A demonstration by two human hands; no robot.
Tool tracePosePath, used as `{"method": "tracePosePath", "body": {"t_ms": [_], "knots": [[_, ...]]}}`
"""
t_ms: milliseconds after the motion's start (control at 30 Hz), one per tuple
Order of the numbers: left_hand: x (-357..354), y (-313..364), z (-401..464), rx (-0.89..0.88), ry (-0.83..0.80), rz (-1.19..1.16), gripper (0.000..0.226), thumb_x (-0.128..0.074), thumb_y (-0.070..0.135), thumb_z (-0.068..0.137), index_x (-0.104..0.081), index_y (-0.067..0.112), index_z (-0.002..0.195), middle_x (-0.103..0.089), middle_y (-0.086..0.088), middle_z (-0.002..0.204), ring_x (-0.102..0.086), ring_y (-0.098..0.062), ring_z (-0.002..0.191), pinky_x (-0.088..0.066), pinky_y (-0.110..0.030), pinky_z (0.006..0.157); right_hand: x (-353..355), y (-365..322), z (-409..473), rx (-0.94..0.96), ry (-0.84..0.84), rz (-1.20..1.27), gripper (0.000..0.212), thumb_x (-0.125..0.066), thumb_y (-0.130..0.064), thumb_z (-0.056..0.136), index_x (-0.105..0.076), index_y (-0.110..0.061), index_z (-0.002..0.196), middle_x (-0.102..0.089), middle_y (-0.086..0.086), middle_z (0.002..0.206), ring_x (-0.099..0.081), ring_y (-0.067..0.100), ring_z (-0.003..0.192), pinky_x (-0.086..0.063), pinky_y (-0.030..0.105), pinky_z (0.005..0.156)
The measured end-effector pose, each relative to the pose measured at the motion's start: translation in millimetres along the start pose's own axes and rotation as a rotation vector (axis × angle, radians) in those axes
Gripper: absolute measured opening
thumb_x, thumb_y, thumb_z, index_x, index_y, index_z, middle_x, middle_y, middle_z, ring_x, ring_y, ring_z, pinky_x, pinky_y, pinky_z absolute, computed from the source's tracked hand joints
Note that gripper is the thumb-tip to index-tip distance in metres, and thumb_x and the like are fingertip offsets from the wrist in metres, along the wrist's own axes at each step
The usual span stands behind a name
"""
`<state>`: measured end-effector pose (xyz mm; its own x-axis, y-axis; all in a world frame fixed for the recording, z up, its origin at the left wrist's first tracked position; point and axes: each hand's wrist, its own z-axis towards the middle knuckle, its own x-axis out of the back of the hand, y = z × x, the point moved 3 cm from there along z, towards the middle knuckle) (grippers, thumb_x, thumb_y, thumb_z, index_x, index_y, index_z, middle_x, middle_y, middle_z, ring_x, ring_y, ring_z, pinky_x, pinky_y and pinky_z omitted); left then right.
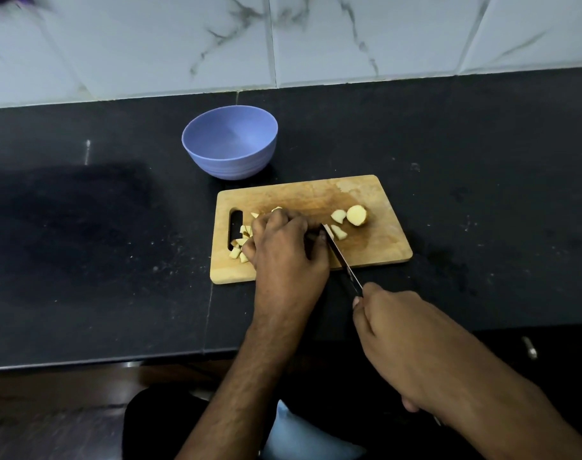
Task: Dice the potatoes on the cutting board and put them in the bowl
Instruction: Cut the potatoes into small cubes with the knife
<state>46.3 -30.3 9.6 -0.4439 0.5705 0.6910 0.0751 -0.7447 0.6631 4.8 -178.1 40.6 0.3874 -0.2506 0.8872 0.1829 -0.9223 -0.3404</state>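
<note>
Head view: cutting board (375, 247) overhangs no counter (482, 194) edge.

A wooden cutting board (375, 242) lies on the dark counter, its handle slot toward the left. Pale yellow diced potato pieces (238, 250) cluster by the slot, a few partly hidden. Toward the right sit a rounded potato chunk (356, 215) with brown skin on its edge, a smaller wedge (338, 216) touching it, and another cut piece (338, 232) nearer the middle. The lavender-blue bowl (229, 142) stands upright just behind the board's left end, holding no potato
</note>
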Motion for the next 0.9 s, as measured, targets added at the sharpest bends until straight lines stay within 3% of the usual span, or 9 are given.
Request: {"method": "tracePosePath", "body": {"t_ms": [133, 300, 467, 667, 900], "knots": [[0.0, -1.2, 0.7, 0.022, 0.012, 0.022, 0.011, -0.066, 0.023, 0.089, -0.071, 0.023, 0.098, -0.057, 0.012, 0.112, -0.040, -0.013, 0.119, -0.023, -0.036, 0.099, -3.5, 3.5, -21.3, -0.003, 0.051, -0.061, 0.026, -0.023, -0.040, 0.106, -0.040, -0.029, 0.090, -0.058, -0.006, 0.072, -0.058, 0.006, 0.060, -0.051, 0.023, 0.059], [-0.1, -0.7, -0.1, 0.026, -0.009, 0.029, 0.017, -0.066, 0.031, 0.088, -0.069, 0.025, 0.104, -0.055, 0.010, 0.116, -0.038, -0.014, 0.121, -0.024, -0.038, 0.102, -6.3, 3.8, -25.7, 0.006, 0.053, -0.055, 0.023, -0.022, -0.039, 0.107, -0.038, -0.028, 0.095, -0.055, -0.006, 0.074, -0.052, 0.006, 0.060, -0.040, 0.020, 0.055], [-1.2, 0.0, 0.4, 0.025, -0.002, 0.043, 0.013, -0.067, 0.029, 0.089, -0.067, 0.026, 0.102, -0.054, 0.010, 0.116, -0.036, -0.012, 0.120, -0.024, -0.039, 0.103, 0.3, 7.1, -24.5, -0.025, 0.063, -0.047, 0.028, -0.021, -0.047, 0.105, -0.039, -0.031, 0.089, -0.057, -0.005, 0.074, -0.057, 0.007, 0.062, -0.048, 0.023, 0.057], [1.5, -2.9, -1.1, 0.035, 0.058, 0.008, 0.018, -0.065, 0.019, 0.088, -0.066, 0.027, 0.104, -0.054, 0.012, 0.113, -0.040, -0.013, 0.118, -0.026, -0.035, 0.098, 7.4, 12.5, -21.7, -0.034, 0.101, -0.006, 0.032, -0.020, -0.048, 0.104, -0.041, -0.031, 0.088, -0.060, -0.002, 0.070, -0.057, 0.007, 0.047, -0.058, 0.027, 0.059], [-2.8, 7.7, -0.8, -0.092, -0.092, 0.180, 0.035, -0.061, 0.035, 0.088, -0.065, 0.037, 0.123, -0.044, 0.007, 0.142, -0.027, -0.015, 0.136, -0.024, -0.046, 0.103, 10.6, 18.1, -20.3, -0.050, 0.078, -0.033, 0.033, -0.021, -0.049, 0.104, -0.043, -0.030, 0.087, -0.061, -0.002, 0.069, -0.055, 0.007, 0.045, -0.059, 0.025, 0.060]]}}
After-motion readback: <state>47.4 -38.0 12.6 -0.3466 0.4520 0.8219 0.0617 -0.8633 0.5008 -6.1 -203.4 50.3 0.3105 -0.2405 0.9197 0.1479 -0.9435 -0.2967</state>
